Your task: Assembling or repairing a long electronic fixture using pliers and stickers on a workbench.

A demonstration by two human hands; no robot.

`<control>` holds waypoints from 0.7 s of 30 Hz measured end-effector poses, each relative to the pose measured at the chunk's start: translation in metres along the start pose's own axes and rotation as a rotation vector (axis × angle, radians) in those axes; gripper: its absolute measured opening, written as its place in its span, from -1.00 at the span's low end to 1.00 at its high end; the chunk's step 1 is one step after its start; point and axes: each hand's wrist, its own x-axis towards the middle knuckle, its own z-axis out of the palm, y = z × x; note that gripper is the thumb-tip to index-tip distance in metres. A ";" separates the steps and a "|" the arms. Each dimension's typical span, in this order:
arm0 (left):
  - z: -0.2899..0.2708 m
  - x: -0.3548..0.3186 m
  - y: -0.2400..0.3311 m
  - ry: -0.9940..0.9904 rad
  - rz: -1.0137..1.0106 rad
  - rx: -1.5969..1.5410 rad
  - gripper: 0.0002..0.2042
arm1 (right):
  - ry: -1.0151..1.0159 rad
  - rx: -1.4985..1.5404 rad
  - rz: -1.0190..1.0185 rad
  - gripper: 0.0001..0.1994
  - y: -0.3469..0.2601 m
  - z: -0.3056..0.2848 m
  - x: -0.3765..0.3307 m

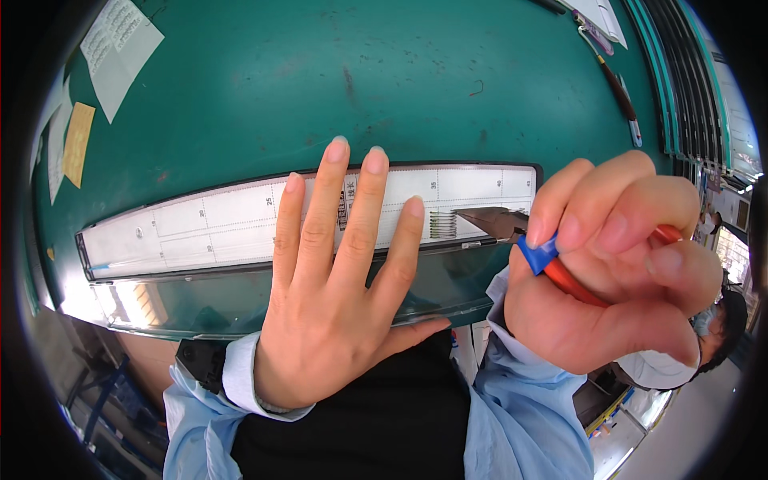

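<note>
Across the near part of the green table lies a long, narrow case [178,214] with a white, ruled inner strip and a dark rim. Its clear lid [216,298] is folded out toward me. My left hand [336,296] rests flat over the middle of the case, fingers spread. In my right hand [612,256] are pliers [498,222] with dark metal jaws and red and blue handles. The jaw tips point left and reach the right end of a small row of thin wire pieces [442,225] on the strip. Whether the jaws grip a wire cannot be seen.
Papers [118,50] and a yellow slip [78,144] lie at the far left of the green table [264,88]. A dark-handled tool [616,88] lies at the far right, near stacked black and green strips [694,88]. Another person [724,328] is partly visible at right.
</note>
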 end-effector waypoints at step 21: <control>-0.006 0.003 0.003 -0.001 0.030 -0.011 -0.08 | 0.105 -0.373 -0.006 -0.66 -0.011 -0.027 0.023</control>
